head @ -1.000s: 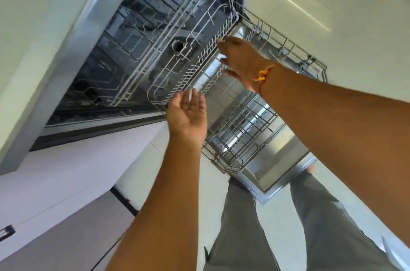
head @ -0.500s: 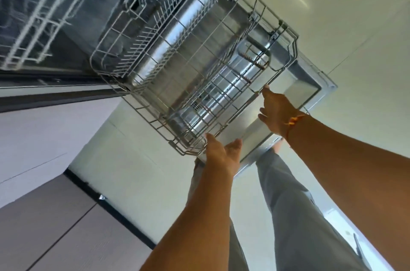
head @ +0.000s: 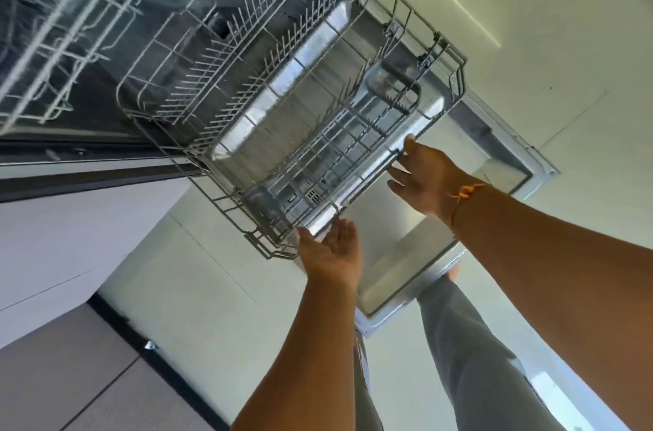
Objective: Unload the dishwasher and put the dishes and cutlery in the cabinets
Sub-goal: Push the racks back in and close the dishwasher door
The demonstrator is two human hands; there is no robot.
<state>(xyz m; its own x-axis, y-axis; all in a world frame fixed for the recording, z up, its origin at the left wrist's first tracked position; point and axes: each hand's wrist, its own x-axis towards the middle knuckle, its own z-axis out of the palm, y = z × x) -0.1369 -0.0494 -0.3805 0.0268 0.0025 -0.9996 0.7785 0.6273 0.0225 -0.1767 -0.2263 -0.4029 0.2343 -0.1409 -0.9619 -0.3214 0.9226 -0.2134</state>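
Ahead of left hand [head: 328,250] and right hand [head: 422,180] fingers: grey wire dishwasher rack [head: 293,134], open on top, upright tine rows [head: 226,84] obstruct. Below fingers: open stainless steel door [head: 399,240]. Beside: pale tiled floor [head: 198,271] free.

Empty wire rack [head: 268,119] pulled out over open door [head: 406,247].

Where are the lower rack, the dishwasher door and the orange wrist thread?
lower rack [head: 282,119]: head view, middle wire floor.
dishwasher door [head: 399,254]: head view, bare inner panel.
orange wrist thread [head: 463,192]: head view, its knot.
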